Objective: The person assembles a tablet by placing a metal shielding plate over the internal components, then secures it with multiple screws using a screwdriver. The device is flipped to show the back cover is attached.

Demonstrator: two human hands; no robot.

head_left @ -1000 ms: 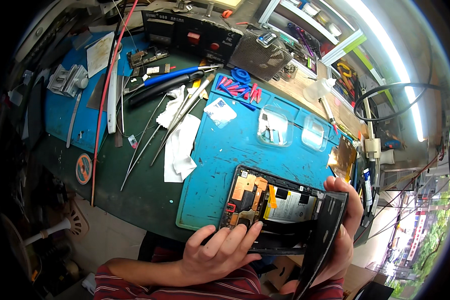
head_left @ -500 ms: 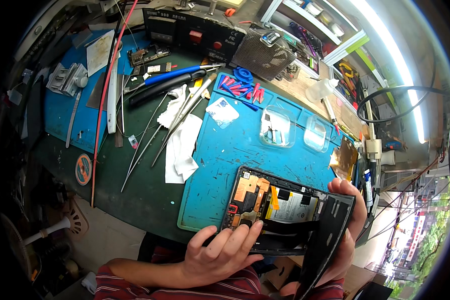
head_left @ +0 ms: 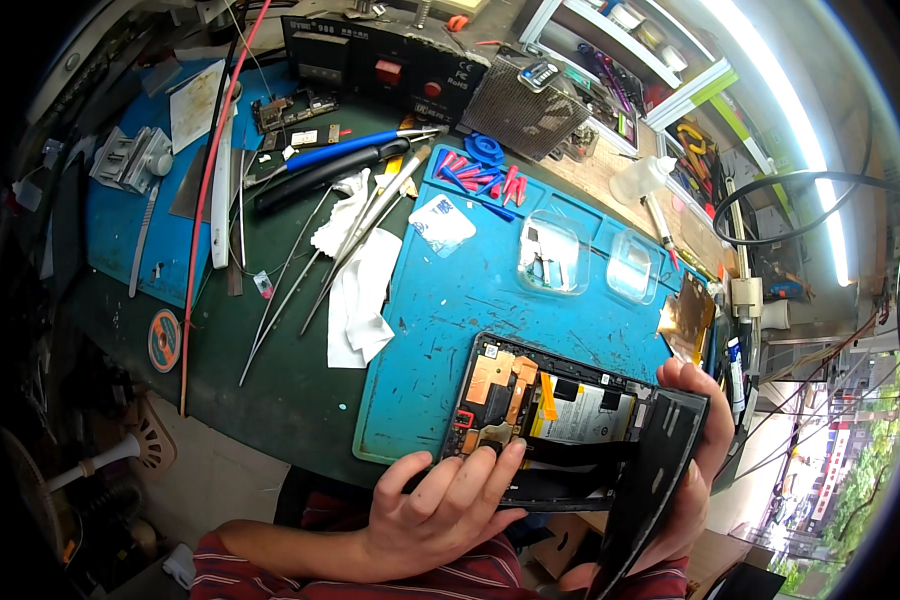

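Observation:
An opened black phone [head_left: 570, 410], with copper foil, a silver battery and yellow tape inside, lies over the front of the blue mat [head_left: 410, 360]. My left hand [head_left: 440, 510] grips its lower left edge with bent fingers, the index fingertip on the inner parts beside a dark flex cable. My right hand [head_left: 705, 430] is closed on the right end, round a detached-looking black panel [head_left: 650, 480] raised at an angle beside the battery; whether the panel is still joined by the cable is hard to tell.
Left of the mat are tweezers [head_left: 280, 310], white tissue [head_left: 355, 310] and blue-handled tools [head_left: 340, 150]. Behind the phone sit clear plastic containers [head_left: 560, 255] and pink-and-blue small pieces [head_left: 480, 180]. A black power unit [head_left: 390, 70], a bottle [head_left: 640, 180] and a shelf [head_left: 630, 40] stand at the back.
Since a second ago, the phone's right side, the black panel and my right hand have shifted slightly rightward. My left fingers stay in about the same position on the phone.

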